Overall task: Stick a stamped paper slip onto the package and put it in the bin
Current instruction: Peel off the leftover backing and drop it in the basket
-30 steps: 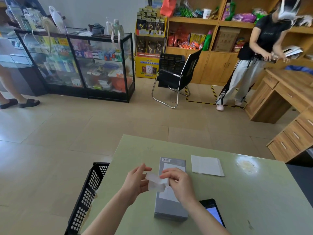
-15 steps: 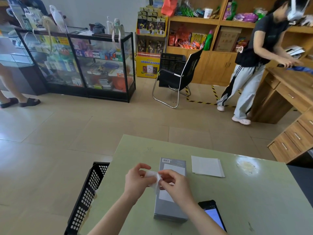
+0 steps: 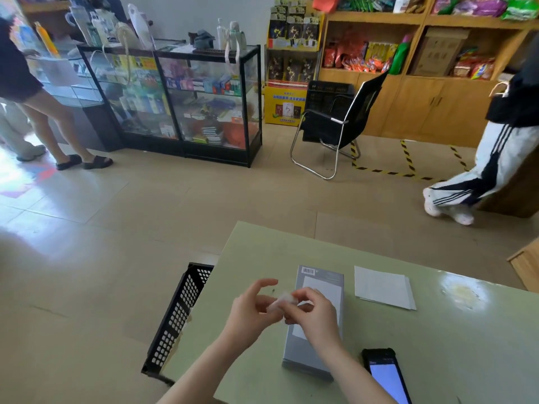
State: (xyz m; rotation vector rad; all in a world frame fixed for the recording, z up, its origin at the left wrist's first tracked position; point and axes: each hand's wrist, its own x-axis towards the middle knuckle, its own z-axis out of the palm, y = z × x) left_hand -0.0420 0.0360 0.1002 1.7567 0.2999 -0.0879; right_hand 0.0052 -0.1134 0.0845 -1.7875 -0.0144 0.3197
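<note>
A grey box, the package (image 3: 316, 339), lies lengthwise on the green table (image 3: 437, 345) with a white slip (image 3: 325, 287) stuck on its top and a barcode at its far end. Just left of the package, both hands pinch a small crumpled white paper scrap (image 3: 282, 301). My left hand (image 3: 252, 313) holds it from the left with the index finger lifted. My right hand (image 3: 313, 314) grips it from the right, over the package. A black perforated bin (image 3: 175, 325) stands against the table's left edge.
A stack of white paper slips (image 3: 383, 287) lies on the table right of the package. A phone (image 3: 385, 374) with a lit screen sits near my right forearm. Beyond are a black chair (image 3: 335, 126), glass display cases (image 3: 180, 100), and people walking.
The paper scrap was a flat strip stretched between the hands; it is now bunched small between the fingertips. The view has turned left, and the person at right has walked further right.
</note>
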